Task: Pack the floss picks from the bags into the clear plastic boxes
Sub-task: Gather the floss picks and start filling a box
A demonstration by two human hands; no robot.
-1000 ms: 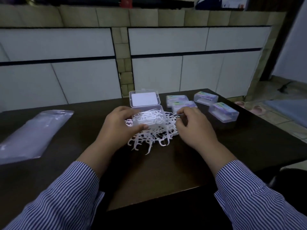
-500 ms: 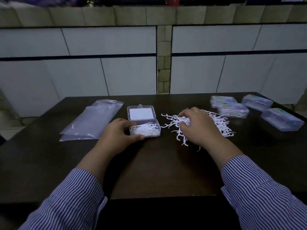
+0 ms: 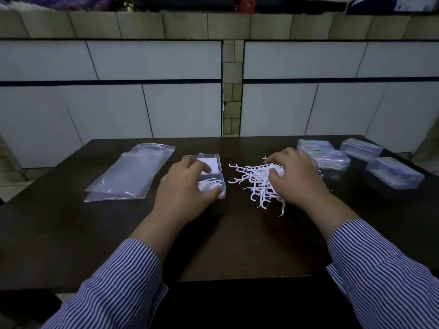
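Dark wood table (image 3: 237, 245), spanning nearly the whole view under both arms. Tiled wall (image 3: 166, 108) in pale panels behind it. Striped sleeves (image 3: 123, 281) reaching in from the near edge. Clear plastic bags (image 3: 128, 174) lying flat at the left, stacked and overlapping, well apart from the heap. Loose white floss picks (image 3: 256, 181) heaped just right of centre, tangled, a few straying toward the near edge. Four closed boxes (image 3: 394, 172) at the far right, clear with purple-tinted contents, two of them touching, the others near. Open clear box (image 3: 212, 184) between bags and heap, lid (image 3: 215, 160) hinged back flat on the far side with a white card showing, tray partly filled with picks. Left hand (image 3: 185, 188) curled round that tray, thumb on its near right corner, fingers over the far edge by the hinge. Right hand (image 3: 297, 176) on top of the heap, fingers bent down and clutching a bunch of picks.
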